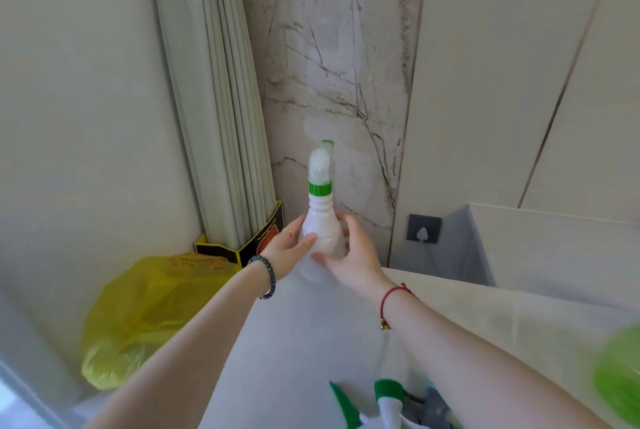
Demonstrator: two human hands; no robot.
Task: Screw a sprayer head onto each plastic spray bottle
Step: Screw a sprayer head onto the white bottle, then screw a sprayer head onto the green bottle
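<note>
A white plastic spray bottle (320,221) stands upright at the far end of a pale table (298,342), with a white sprayer head (322,165) and green collar sitting on its neck. My left hand (285,248) wraps the bottle's lower left side. My right hand (349,252) holds its lower right side. At the bottom edge lie loose sprayer heads (388,404), white with green collars and a green trigger, partly cut off by the frame.
A yellow plastic bag (138,318) sits on the floor at the left, beside a black and yellow box (242,248) and a folded curtain (221,117). A marble wall stands behind. A wall socket (424,228) is at right. A blurred green object (620,376) is at the right edge.
</note>
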